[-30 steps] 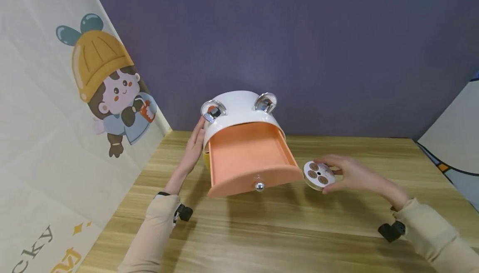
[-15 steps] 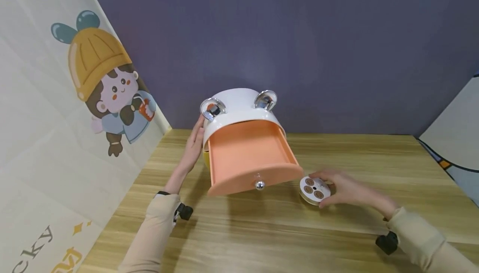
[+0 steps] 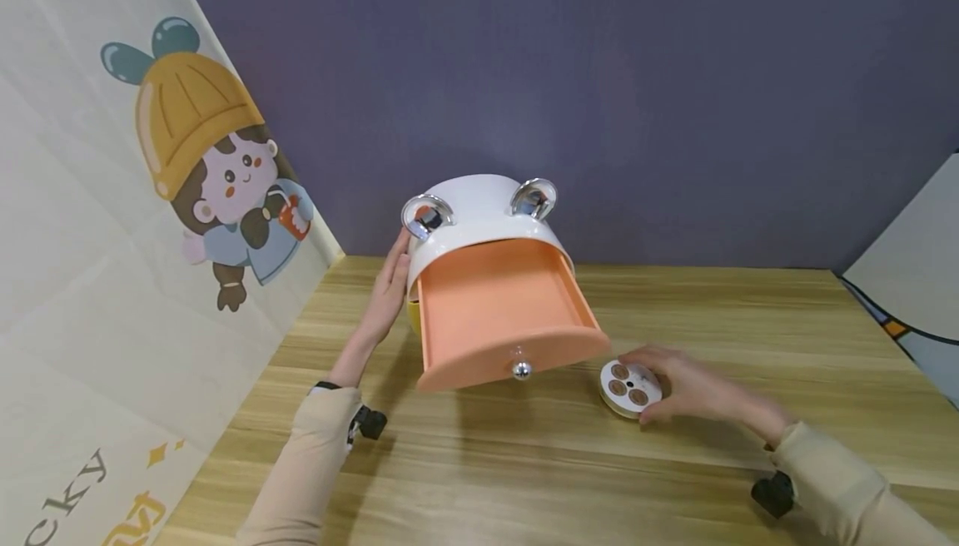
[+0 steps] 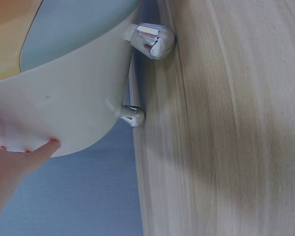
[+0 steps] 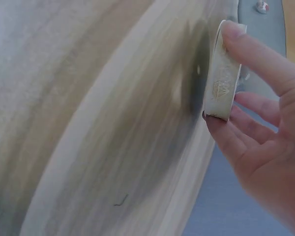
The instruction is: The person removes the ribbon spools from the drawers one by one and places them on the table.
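Observation:
My left hand point(image 3: 385, 296) rests against the left side of a white rounded storage box point(image 3: 479, 205) with silver ear-like loops. In the left wrist view, fingertips press its curved wall point(image 4: 64, 113), and silver feet point(image 4: 155, 42) stand on the table. The box's peach drawer point(image 3: 498, 288) is pulled out, its inside bare, with a silver ball knob point(image 3: 522, 370) in front. My right hand point(image 3: 693, 388) grips a ribbon spool point(image 3: 629, 388), white with brown circles on its face, right of the drawer's front corner. In the right wrist view, thumb and fingers pinch the spool's edge point(image 5: 221, 83), close over the table.
The wood-grain table point(image 3: 539, 479) runs back to a dark blue-grey wall point(image 3: 637, 96). A white cloth panel point(image 3: 67, 221) with a cartoon figure borders the left side. Another white panel point(image 3: 914, 255) stands at the far right.
My right hand has moved the ribbon spool toward the table's front and slightly left, and has almost stopped in the last half second. The left hand and the drawer stay as they were.

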Available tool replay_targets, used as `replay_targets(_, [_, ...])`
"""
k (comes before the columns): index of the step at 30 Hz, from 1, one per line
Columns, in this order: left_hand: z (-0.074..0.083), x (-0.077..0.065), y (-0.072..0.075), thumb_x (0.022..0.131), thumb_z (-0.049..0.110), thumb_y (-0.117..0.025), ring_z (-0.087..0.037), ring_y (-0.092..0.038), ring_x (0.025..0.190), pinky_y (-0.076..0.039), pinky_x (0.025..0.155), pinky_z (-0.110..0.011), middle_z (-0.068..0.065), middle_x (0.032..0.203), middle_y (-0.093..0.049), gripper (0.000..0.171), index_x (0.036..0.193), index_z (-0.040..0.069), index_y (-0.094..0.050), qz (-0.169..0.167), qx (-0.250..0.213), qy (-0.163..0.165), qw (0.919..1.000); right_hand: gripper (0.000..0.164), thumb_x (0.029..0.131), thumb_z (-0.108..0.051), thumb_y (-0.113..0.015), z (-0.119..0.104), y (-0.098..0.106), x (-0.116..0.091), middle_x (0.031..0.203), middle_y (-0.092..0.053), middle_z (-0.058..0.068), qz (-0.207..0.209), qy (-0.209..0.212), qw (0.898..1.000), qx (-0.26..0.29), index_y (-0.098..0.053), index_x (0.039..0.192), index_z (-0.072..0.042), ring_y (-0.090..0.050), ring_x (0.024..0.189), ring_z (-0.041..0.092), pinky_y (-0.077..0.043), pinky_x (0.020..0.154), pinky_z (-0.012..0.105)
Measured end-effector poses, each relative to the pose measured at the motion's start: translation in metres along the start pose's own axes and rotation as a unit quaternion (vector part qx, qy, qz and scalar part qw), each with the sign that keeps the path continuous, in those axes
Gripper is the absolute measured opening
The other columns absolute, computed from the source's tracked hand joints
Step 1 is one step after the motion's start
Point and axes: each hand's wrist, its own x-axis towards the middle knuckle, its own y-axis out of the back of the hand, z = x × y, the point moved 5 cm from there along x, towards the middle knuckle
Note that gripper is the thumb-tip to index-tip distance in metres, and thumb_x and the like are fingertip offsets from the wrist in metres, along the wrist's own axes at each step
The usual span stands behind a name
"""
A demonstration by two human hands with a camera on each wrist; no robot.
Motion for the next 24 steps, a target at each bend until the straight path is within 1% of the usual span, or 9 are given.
replay_targets(4, [0.001, -0.001, 0.000, 0.109, 0.018, -0.026, -0.025, -0.008, 0.157, -0.008, 0.129, -0.045, -0.008, 0.169, -0.009, 0.051, 0.159, 0.013, -0.019, 0.000, 0.003, -0.003, 1.0000, 0.080, 0.069, -0.047, -0.087, 0.001, -0.004, -0.001, 0.131, -0.063, 0.015, -0.008, -0.009, 1.000, -0.010, -0.060, 0.131, -0.003, -0.058, 0.119, 0.038, -0.053, 0.092, 0.050])
replay_targets(7, [0.001, -0.001, 0.000, 0.109, 0.019, -0.026, -0.026, -0.008, 0.156, -0.008, 0.129, -0.045, -0.008, 0.169, -0.009, 0.051, 0.160, 0.013, -0.018, 0.001, 0.005, 0.001, 1.0000, 0.081, 0.070, -0.047, -0.086, 0.001, -0.006, -0.002, 0.132, -0.062, 0.017, -0.011, -0.013, 1.000, -0.009, -0.059, 0.132, -0.002, -0.057, 0.120, 0.040, -0.052, 0.092, 0.053])
replay_targets(10, [0.001, -0.001, 0.001, 0.109, 0.019, -0.026, -0.025, -0.007, 0.157, -0.008, 0.129, -0.045, -0.007, 0.169, -0.009, 0.052, 0.160, 0.012, -0.018, -0.002, 0.006, 0.002, 1.0000, 0.082, 0.070, -0.047, -0.086, 0.002, -0.007, -0.002, 0.132, -0.062, 0.016, -0.008, -0.015, 1.000, -0.011, -0.059, 0.132, -0.001, -0.058, 0.119, 0.038, -0.053, 0.092, 0.050])
replay_targets(12, [0.001, 0.000, 0.001, 0.109, 0.020, -0.027, -0.024, -0.006, 0.157, -0.008, 0.129, -0.045, -0.006, 0.169, -0.009, 0.052, 0.160, 0.012, -0.017, -0.004, 0.005, 0.004, 1.0000, 0.082, 0.070, -0.046, -0.087, 0.002, -0.009, -0.003, 0.131, -0.062, 0.015, -0.006, -0.012, 1.000, -0.018, -0.059, 0.133, -0.001, -0.059, 0.117, 0.036, -0.054, 0.090, 0.045])
replay_targets(17, [0.001, 0.001, 0.001, 0.109, 0.021, -0.027, -0.021, -0.005, 0.157, -0.008, 0.129, -0.044, -0.005, 0.169, -0.008, 0.052, 0.160, 0.012, -0.016, -0.008, 0.007, 0.011, 0.9999, 0.083, 0.070, -0.046, -0.086, -0.001, -0.013, -0.004, 0.127, -0.064, 0.012, 0.005, 0.021, 0.999, -0.044, -0.059, 0.132, 0.001, -0.061, 0.111, 0.029, -0.056, 0.087, 0.037])
replay_targets(19, [0.001, 0.000, 0.001, 0.109, 0.020, -0.026, -0.022, -0.005, 0.157, -0.008, 0.129, -0.044, -0.006, 0.169, -0.008, 0.052, 0.160, 0.011, -0.017, -0.007, 0.011, 0.010, 0.9999, 0.083, 0.070, -0.046, -0.086, -0.001, -0.013, -0.004, 0.126, -0.064, 0.013, 0.008, 0.033, 0.998, -0.047, -0.058, 0.132, 0.003, -0.061, 0.110, 0.030, -0.056, 0.086, 0.038])
replay_targets(23, [0.002, -0.001, 0.001, 0.109, 0.019, -0.026, -0.025, -0.006, 0.157, -0.008, 0.129, -0.045, -0.008, 0.169, -0.008, 0.052, 0.159, 0.010, -0.017, -0.003, 0.014, 0.008, 0.9999, 0.083, 0.071, -0.044, -0.086, -0.001, -0.014, -0.005, 0.127, -0.063, 0.014, 0.007, 0.035, 0.998, -0.041, -0.057, 0.133, 0.002, -0.061, 0.110, 0.031, -0.055, 0.085, 0.038])
replay_targets(24, [-0.003, 0.000, 0.001, 0.109, 0.019, -0.026, -0.025, -0.006, 0.157, -0.007, 0.129, -0.045, -0.008, 0.169, -0.008, 0.052, 0.160, 0.011, -0.017, -0.002, 0.013, 0.007, 0.9999, 0.083, 0.071, -0.044, -0.086, -0.001, -0.014, -0.005, 0.128, -0.063, 0.014, 0.004, 0.033, 0.999, -0.039, -0.057, 0.133, 0.002, -0.061, 0.110, 0.032, -0.055, 0.085, 0.039])
